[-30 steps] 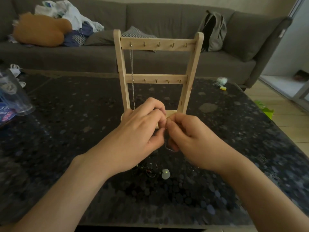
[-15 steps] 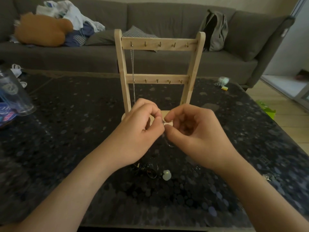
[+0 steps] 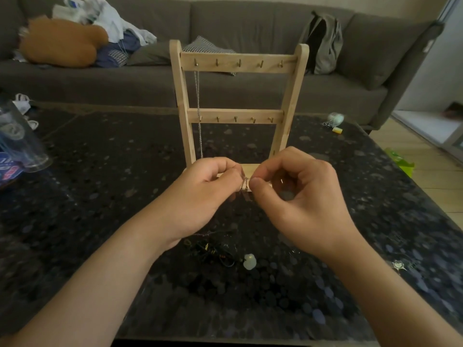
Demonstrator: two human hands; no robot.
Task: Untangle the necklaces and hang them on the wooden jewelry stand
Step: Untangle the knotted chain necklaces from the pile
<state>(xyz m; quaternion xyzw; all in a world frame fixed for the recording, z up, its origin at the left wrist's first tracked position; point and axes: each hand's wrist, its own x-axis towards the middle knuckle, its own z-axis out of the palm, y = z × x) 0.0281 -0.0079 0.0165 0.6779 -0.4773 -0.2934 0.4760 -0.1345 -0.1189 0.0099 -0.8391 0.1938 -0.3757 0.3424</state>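
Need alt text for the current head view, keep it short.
The left hand and right hand pinch a thin chain between them, in front of a wooden jewelry stand on a dark speckled table. A second chain hangs from the stand's top-left hook; a tangle of necklaces lies near the wrists.

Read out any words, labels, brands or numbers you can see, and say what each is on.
Nothing here reads clearly.
Blue packet at the left edge: pale lettering, cut off and too blurred to read.
Clear container next to it: a round mark, too blurred to read.
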